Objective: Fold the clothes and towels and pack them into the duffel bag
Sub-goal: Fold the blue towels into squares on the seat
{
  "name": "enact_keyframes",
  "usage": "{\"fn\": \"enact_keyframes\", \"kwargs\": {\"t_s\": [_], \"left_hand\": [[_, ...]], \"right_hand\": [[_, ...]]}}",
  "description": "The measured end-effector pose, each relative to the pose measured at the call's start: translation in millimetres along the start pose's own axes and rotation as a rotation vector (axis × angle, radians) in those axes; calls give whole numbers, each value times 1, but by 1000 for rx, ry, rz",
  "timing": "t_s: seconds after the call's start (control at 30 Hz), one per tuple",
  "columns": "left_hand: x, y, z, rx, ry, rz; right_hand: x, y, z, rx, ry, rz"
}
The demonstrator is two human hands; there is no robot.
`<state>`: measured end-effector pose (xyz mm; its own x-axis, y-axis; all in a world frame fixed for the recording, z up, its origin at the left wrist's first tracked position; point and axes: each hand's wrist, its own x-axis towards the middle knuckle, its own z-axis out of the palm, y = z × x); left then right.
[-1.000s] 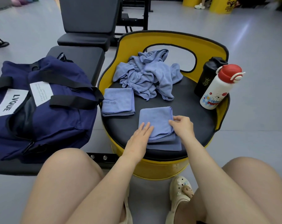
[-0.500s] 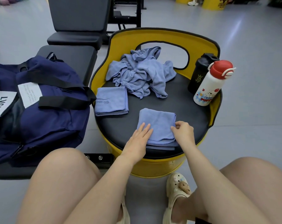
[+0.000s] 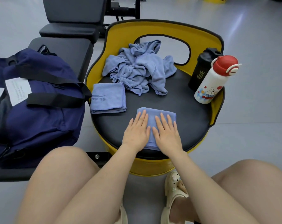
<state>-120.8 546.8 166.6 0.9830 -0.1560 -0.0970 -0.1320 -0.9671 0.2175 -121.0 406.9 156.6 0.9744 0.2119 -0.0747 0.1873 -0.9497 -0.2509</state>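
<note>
Pressing a folded towel flat on the round seat

The left hand and right hand lie flat, fingers straight, on the folded towel at the seat's near edge; a second folded towel lies just beside, a crumpled pile behind; next, likely lift this one into the duffel bag, or start on the pile.
</note>
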Motion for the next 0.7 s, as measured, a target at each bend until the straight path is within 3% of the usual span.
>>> {"fn": "enact_keyframes", "kwargs": {"t_s": [0.23,0.4,0.5,0.57,0.7], "left_hand": [[0,0,3,-91,-36,-40],[5,3,-7,-194,-82,-72],[5,7,-20,-389,68,-237],[5,8,-27,-513,95,-393],[14,0,-38,-624,-80,-526]], "right_hand": [[1,2,2,10,7,-7],[9,6,-5,169,-101,-21],[12,10,-20,505,146,187],[10,13,-29,564,249,379],[17,16,-35,528,35,552]]}}
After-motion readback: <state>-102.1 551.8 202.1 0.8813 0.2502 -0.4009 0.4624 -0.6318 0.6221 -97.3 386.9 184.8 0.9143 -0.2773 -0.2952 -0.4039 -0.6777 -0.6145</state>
